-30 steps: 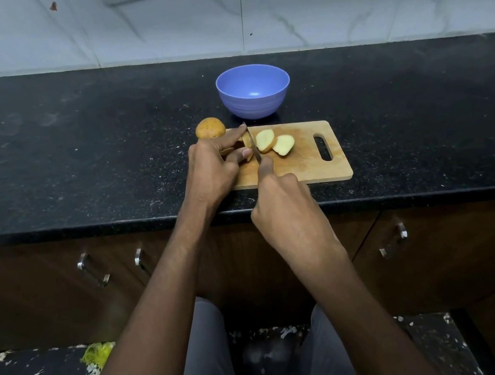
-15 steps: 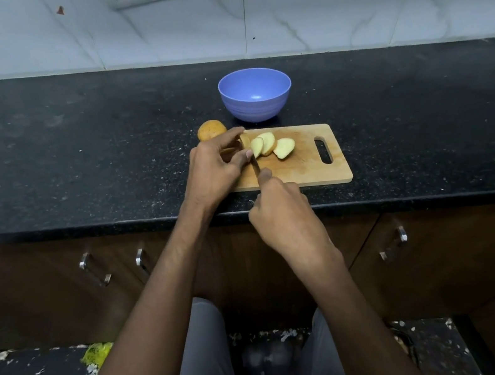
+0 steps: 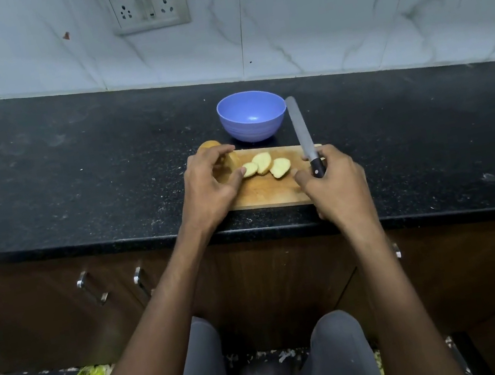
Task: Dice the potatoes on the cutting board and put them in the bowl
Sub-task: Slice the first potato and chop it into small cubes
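- Head view: left hand curls around the uncut potato piece on the cutting board; three slices lie just right of its fingertips.
- Right hand grips the knife, blade raised clear.
- Slices look firm, wet, likely slippery: pinch their edges, or stack them flat.
- Bowl sits on the table beyond both hands.
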`<state>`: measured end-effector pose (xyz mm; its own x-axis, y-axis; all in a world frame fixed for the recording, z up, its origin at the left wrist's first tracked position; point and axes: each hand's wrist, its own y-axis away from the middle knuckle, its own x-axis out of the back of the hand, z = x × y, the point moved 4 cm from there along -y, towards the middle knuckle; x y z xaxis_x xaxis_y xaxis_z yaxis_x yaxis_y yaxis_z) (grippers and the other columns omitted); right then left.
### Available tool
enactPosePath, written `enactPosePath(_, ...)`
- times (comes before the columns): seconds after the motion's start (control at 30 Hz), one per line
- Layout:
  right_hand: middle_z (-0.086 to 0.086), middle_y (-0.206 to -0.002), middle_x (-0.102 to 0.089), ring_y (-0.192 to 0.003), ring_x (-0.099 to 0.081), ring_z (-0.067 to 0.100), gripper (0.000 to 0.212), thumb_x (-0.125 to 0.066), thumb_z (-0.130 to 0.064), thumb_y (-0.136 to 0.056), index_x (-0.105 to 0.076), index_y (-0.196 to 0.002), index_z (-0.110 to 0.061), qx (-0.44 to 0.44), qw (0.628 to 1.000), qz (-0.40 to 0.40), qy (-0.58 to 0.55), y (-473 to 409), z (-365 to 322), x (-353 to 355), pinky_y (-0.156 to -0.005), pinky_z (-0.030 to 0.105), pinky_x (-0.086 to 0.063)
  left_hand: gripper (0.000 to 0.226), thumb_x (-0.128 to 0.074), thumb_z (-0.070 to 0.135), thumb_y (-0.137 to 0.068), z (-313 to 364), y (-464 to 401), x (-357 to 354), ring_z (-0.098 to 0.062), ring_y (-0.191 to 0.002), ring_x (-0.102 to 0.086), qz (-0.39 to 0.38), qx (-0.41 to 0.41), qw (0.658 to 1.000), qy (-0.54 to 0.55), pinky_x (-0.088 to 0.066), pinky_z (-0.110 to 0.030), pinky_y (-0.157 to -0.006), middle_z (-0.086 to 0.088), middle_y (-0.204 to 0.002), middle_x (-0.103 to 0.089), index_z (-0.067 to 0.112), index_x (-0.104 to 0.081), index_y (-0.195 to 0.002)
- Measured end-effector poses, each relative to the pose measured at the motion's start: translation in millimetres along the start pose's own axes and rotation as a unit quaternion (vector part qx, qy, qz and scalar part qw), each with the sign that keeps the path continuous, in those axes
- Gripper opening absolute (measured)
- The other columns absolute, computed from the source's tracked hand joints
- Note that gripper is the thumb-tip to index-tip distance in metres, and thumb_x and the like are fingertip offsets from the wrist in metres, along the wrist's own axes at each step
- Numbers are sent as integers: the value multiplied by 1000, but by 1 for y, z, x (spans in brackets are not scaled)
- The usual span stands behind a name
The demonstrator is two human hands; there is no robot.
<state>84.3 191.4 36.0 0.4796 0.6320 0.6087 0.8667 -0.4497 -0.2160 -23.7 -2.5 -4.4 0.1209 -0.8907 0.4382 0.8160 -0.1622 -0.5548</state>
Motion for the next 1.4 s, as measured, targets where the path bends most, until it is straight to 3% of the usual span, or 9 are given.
enactPosePath(0.1, -4, -92, -67, -90, -65, 22, 34, -78, -31, -89, -63, -118, -19, 10, 1000, 2, 25, -18, 4, -13, -82, 41, -56, 40, -80, 20, -86, 1, 0, -1, -11, -100, -65, 0, -5, 1000, 23, -58, -32, -89, 3, -117, -62, 17, -68, -125)
enactPosePath(0.23, -3, -94, -60, -92, -58, 21, 43, -83, -31, -86, -60, -120, -17, 40, 995, -14, 87, -32, 3, -37, -75, 32, -43, 40, -79, 17, -88, -2, 0, -4, -10, -102, -66, -9, 11, 999, 44, -59, -23, -84, 0, -121, -60, 14, -67, -126)
enactPosePath(0.4, 3, -106, -68, -105, -62, 26, 53, -88, -31, -81, -60, -124, -19, 35, 996, -6, 83, -41, -1, -55, -87, 40, -51, 45, -82, 17, -85, -8, -2, -5, -11, -99, -65, -8, 34, 998, 44, -58, -17, -77, -3, -122, -56, 13, -65, -127)
enactPosePath(0.57, 3, -112, -65, -107, -60, 24, 53, -90, -26, -79, -61, -122, -19, 56, 996, -18, 65, -42, -11, -73, -87, 36, -46, 46, -82, 21, -81, -9, -1, -2, -12, -82, -65, 26, 31, 999, 2, -59, -36, -80, 2, -113, -61, 16, -66, -124)
enactPosePath(0.63, 4, -115, -64, -108, -59, 24, 51, -88, -21, -80, -61, -123, -17, 55, 997, -3, 61, -40, -11, -76, -86, 34, -44, 46, -79, 22, -83, -9, 2, 1, -21, -91, -64, 51, 30, 997, -48, -55, -41, -87, -1, -112, -64, 14, -66, -126)
enactPosePath(0.7, 4, -112, -65, -106, -60, 23, 44, -81, -13, -83, -63, -123, -15, 43, 998, 17, 51, -39, -9, -77, -81, 30, -42, 51, -74, 22, -85, -6, 5, 2, -28, -102, -57, 60, 28, 992, -106, -50, -41, -91, -8, -116, -66, 9, -64, -133)
enactPosePath(0.83, 1, -98, -68, -96, -63, 23, 32, -72, -10, -84, -66, -115, -17, 18, 999, 28, 23, -39, -5, -76, -77, 30, -42, 54, -69, 23, -89, -1, 11, -5, -28, -102, -49, 35, 3, 985, -169, -46, -38, -86, -12, -116, -63, 5, -59, -139)
enactPosePath(1.03, 1, -101, -68, -97, -63, 20, 34, -75, -23, -87, -66, -120, -19, 2, 999, 38, 25, -42, -8, -80, -77, 31, -44, 50, -65, 23, -92, -2, 14, -9, -25, -106, -47, 2, 6, 987, -160, -46, -38, -93, -12, -118, -51, 2, -59, -138)
enactPosePath(1.4, -2, -93, -66, -92, -61, 18, 26, -76, -27, -89, -65, -111, -18, -24, 1000, 13, 2, -48, -7, -75, -78, 31, -44, 49, -63, 37, -86, -2, 12, -11, -23, -102, -46, 3, -7, 985, -172, -45, -44, -89, -5, -116, -64, 8, -70, -124)
